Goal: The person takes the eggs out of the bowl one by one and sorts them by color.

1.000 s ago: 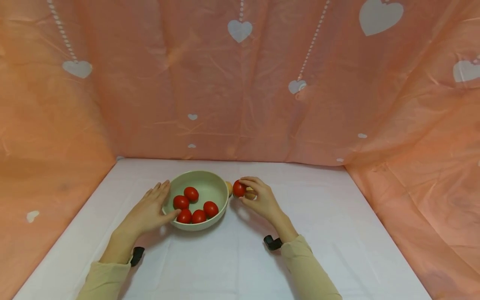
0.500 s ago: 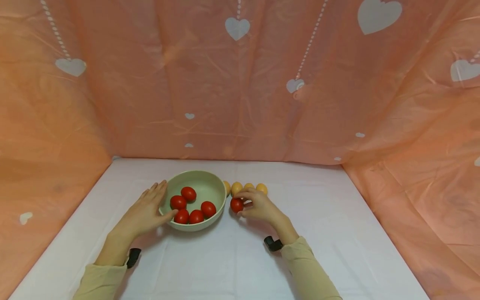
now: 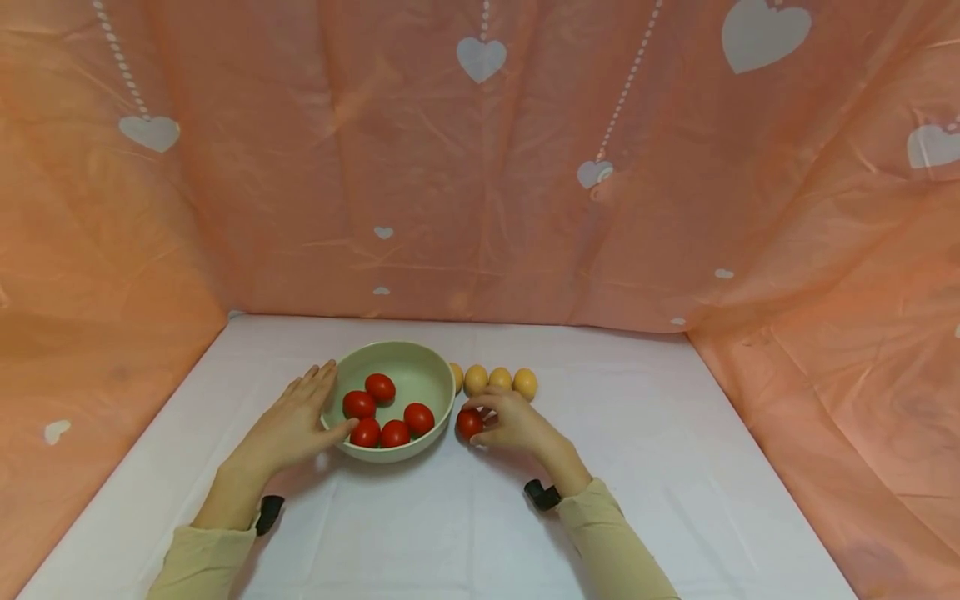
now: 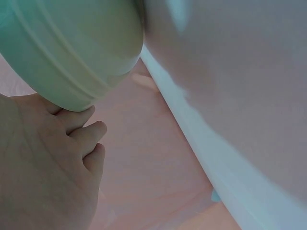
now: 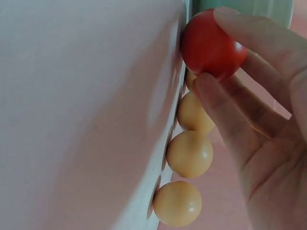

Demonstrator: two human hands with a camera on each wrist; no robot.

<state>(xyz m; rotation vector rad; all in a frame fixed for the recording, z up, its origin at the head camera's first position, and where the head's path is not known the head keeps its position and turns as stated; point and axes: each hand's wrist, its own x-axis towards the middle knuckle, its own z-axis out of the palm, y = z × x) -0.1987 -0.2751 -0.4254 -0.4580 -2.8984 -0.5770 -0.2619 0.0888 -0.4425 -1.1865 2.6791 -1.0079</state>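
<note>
A pale green bowl (image 3: 405,367) stands on the white-covered table with several red eggs (image 3: 380,387) inside. My left hand (image 3: 288,429) rests against its left side, fingers extended along the outer wall and thumb reaching over the front rim. In the left wrist view, the fingertips meet the underside of the bowl (image 4: 81,52). Just right of the bowl, my right hand (image 3: 517,423) pinches another red egg (image 3: 469,425) between thumb and fingertips. The right wrist view has this red egg (image 5: 211,45) close at the table surface.
Behind the right hand, a row of yellow eggs (image 3: 526,383) runs rightward from the bowl; the leftmost is partly hidden by it. Pink-orange cloth with white hearts (image 3: 480,250) encloses the table (image 3: 420,533) at the back and both sides.
My right hand has moved the red egg from beside the yellow row toward me and slightly left, uncovering the yellow eggs. The left hand stays at the bowl.
</note>
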